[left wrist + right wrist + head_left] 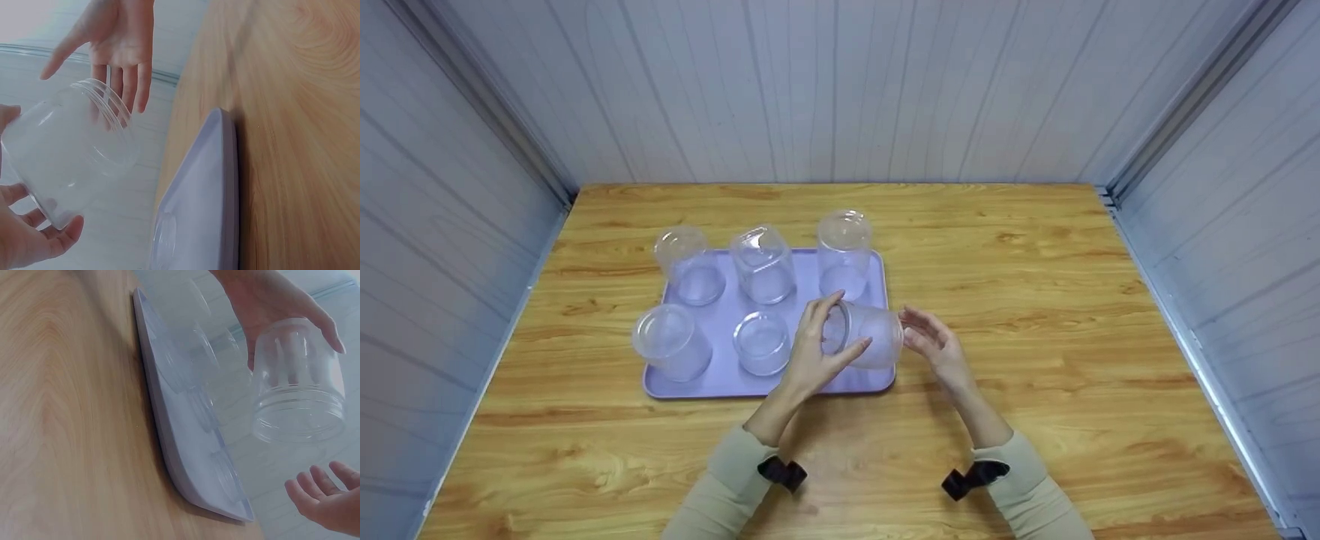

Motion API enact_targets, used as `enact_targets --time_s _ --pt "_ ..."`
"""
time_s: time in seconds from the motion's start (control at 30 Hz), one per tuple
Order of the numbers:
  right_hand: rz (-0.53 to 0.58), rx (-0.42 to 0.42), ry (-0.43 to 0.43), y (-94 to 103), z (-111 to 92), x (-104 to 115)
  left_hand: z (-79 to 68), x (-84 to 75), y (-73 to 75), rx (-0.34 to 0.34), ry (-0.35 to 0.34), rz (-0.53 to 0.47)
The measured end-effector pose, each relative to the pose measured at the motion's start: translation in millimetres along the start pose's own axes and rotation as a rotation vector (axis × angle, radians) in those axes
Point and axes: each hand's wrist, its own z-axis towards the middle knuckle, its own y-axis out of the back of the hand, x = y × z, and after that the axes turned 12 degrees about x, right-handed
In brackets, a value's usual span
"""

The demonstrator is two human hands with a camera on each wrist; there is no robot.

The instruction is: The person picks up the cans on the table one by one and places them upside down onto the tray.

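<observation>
My left hand grips a clear plastic jar around its base end, thumb on the near side and fingers on the far side. The jar lies tipped on its side in the air, over the right part of the lilac tray. Its ridged, threaded mouth points toward my right hand. Loosely spread, the right hand's fingers are right by that mouth in the head view; the right wrist view has the palm up with a gap below the jar.
Several more clear jars stand on the tray, among them a front-left jar, a front-middle jar and a tall back-right jar. The tray sits on a wood-grain table, with pale panel walls around it.
</observation>
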Motion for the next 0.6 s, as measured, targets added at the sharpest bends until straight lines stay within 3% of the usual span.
enact_targets --time_s 0.3,0.4,0.6 --pt "-0.078 -0.083 -0.015 2.8 1.0 -2.8 -1.0 -0.1 0.2 0.002 0.037 0.174" --pt "-0.1 -0.09 -0.01 3.6 0.4 -3.2 -0.2 -1.2 0.0 0.029 0.051 0.253" --pt "-0.252 -0.102 -0.024 7.5 0.5 -6.4 3.1 -2.7 -1.0 0.103 0.08 0.363"
